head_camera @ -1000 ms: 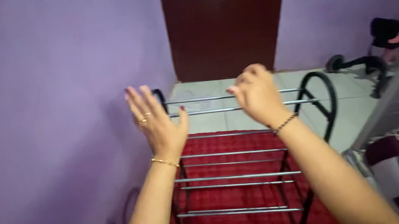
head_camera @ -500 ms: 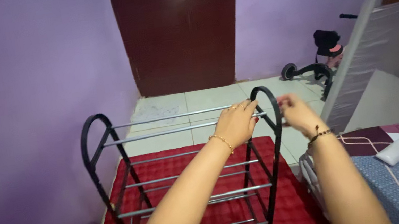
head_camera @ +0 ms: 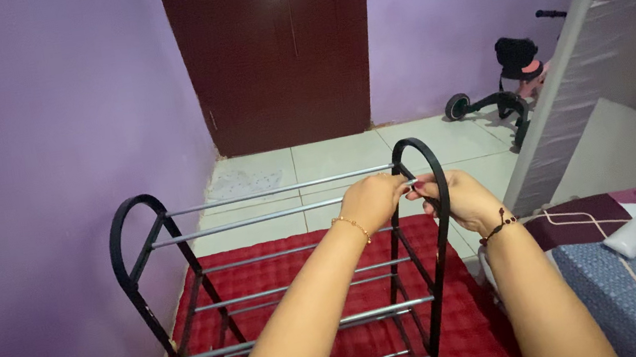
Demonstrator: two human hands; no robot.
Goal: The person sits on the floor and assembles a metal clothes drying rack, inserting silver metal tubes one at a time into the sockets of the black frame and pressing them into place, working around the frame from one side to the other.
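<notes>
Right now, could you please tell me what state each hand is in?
Left hand: closed on the silver metal top rail of the black tiered rack.
Right hand: closed around the rack's black arched end frame.

Glossy metal rack [head_camera: 273, 210], textured red cloth mat [head_camera: 300, 289], polished wood door [head_camera: 275, 52]

Black rack [head_camera: 129, 230], silver bars [head_camera: 257, 218], quilted red mat [head_camera: 281, 266], purple wall [head_camera: 39, 143]

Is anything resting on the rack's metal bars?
No: the rack bars are bare, and only both hands, left and right, grip its right end.
</notes>
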